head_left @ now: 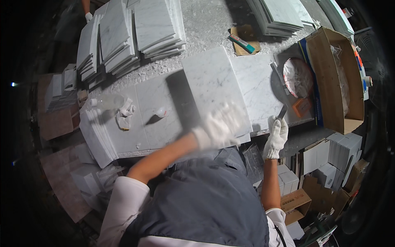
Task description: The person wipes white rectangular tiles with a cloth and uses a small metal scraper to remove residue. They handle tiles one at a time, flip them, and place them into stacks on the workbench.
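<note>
A white, grey-veined marble tile point(212, 78) stands raised at the middle of the worktable and casts a dark shadow to its left. My left hand point(220, 125), in a white knit glove, is over the tile's near end. It is blurred by motion, but its fingers look stretched out and nothing shows in them. To the right of the tile, my gloved right hand point(276, 136) is closed around a small flat dark blade, like a scraper point(282, 111), pointing up. Its handle is hidden in the glove. More marble tiles point(257, 82) lie flat on both sides.
Stacks of marble tiles point(154, 26) stand at the far left, another stack point(279, 16) far right. Right: a round red-rimmed dish point(297, 77), an orange block point(302, 107), an open cardboard box point(325, 78). Left: a clear bottle point(109, 101), a crumpled glove point(124, 115). Another person's gloved hand point(89, 17) shows far left.
</note>
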Demonstrator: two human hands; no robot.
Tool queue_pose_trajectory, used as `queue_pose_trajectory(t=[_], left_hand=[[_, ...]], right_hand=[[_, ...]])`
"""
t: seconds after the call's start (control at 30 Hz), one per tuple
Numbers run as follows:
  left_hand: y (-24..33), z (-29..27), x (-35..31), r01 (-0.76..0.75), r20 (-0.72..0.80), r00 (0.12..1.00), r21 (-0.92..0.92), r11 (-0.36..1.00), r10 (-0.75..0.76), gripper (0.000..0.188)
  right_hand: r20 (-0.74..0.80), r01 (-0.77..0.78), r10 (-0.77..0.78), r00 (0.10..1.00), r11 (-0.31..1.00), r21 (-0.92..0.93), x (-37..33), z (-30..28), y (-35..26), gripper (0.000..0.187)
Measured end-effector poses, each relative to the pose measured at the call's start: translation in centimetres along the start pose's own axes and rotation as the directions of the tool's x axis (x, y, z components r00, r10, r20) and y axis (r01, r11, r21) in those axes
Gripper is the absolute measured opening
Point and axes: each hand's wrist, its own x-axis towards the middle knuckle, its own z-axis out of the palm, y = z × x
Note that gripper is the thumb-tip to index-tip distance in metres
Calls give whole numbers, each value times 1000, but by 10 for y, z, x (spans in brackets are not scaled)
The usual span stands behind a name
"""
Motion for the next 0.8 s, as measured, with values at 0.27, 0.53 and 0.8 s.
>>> queue_pose_trajectory(t=[0.27,0.53,0.8], left_hand=[[-8,-46,-11,154,-10,961,-812,563,-278,30],[7,2,-51,296,-87,875,-683,668,-477,43],[6,2,-46,228,-189,879,-640,734,-438,50]], right_hand=[[-87,268,-307,948,913,-307,74,-22,-58,36],[-75,178,-221,972,910,-374,118,-9,-68,38],[-39,254,-310,950,837,-485,161,-3,-50,37]])
